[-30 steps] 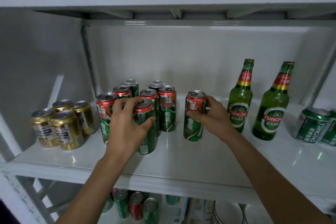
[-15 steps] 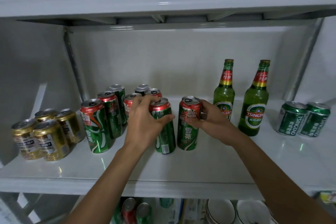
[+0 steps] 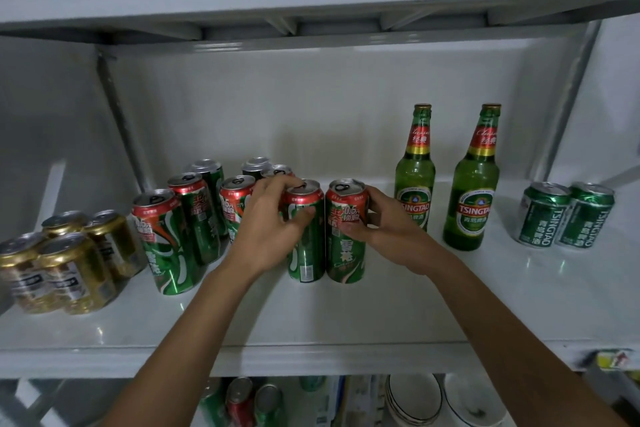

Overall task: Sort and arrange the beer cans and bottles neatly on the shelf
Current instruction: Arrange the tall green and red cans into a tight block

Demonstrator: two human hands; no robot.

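- Two tall green-and-red cans stand side by side, touching, at the middle of the shelf: the left hand wraps the left tall can, the right hand pinches the right tall can.
- Mostly sorted, by my judgement: only these two look left to align with their group.
- Just left of the left hand, the other tall cans cluster; farther left sit gold cans.
- Right of the right hand stand two Tsingtao bottles, then two short Tsingtao cans.
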